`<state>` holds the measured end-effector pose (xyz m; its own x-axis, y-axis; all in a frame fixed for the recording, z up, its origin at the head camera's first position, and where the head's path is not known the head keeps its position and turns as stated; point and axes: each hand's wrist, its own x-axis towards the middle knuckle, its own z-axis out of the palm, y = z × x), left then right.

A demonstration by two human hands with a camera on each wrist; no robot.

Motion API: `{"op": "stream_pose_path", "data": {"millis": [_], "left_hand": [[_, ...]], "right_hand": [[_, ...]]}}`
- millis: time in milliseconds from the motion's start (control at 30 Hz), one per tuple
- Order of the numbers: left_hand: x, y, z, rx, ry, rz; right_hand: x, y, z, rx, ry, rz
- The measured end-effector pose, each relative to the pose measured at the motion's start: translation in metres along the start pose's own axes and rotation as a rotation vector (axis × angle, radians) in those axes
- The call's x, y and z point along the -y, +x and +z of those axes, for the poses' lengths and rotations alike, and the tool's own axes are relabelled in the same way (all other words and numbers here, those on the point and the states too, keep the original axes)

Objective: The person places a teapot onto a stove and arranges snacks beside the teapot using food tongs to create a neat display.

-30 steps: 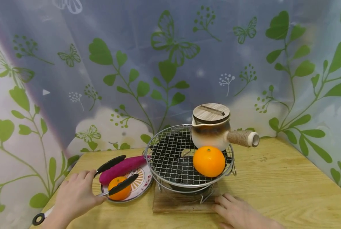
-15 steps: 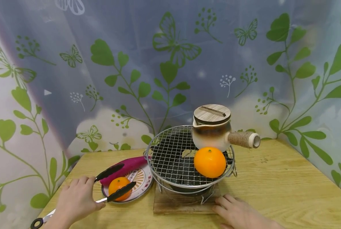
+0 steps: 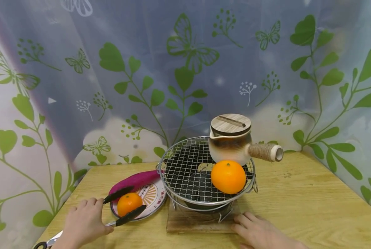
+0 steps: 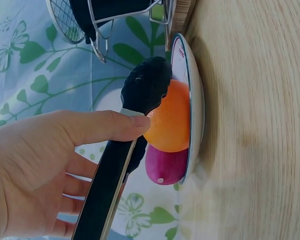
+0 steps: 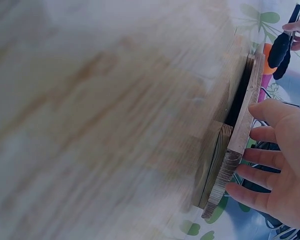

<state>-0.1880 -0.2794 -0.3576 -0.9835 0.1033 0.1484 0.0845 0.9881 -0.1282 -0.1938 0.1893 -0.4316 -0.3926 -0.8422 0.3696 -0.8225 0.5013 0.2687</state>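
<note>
Low at the left of the head view, my left hand (image 3: 84,221) holds black-tipped metal tongs (image 4: 107,182) between thumb and fingers. The tongs' two tips stand apart on either side of an orange (image 3: 129,204); whether both touch it I cannot tell. That orange lies on a patterned plate (image 3: 154,196), in front of a long purple sweet potato (image 3: 138,179). My right hand (image 3: 261,230) rests with extended fingers at the right front corner of a wooden board (image 3: 201,221). In the right wrist view, its fingertips (image 5: 235,190) are at the board's edge.
On the board stands a round grill with a wire mesh (image 3: 185,166) over dark coals. A second orange (image 3: 228,177) sits on the mesh, in front of a lidded clay teapot (image 3: 230,147). The teapot's twine-wrapped handle (image 3: 263,151) juts out to the right past the grill rim.
The tongs in my left hand have come lower, their black tips passing from over the sweet potato and the orange to around the orange. My right hand stays at the board.
</note>
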Motion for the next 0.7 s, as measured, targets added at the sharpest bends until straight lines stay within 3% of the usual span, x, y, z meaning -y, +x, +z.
{"op": "stream_pose_path", "data": {"millis": [167,400,700], "left_hand": [[0.0013,-0.0007,0.0018,-0.012,-0.004,-0.003],[0.0061,0.0006,0.0011,0.049,-0.010,-0.008],[0.0064,0.0009,0.0015,0.077,0.006,-0.020]], "right_hand": [[-0.0003,0.0000,0.0000,-0.013,-0.004,-0.005],[-0.0020,0.0004,-0.0007,0.001,0.014,-0.005],[-0.0010,0.0003,-0.0012,-0.007,0.008,-0.006]]}}
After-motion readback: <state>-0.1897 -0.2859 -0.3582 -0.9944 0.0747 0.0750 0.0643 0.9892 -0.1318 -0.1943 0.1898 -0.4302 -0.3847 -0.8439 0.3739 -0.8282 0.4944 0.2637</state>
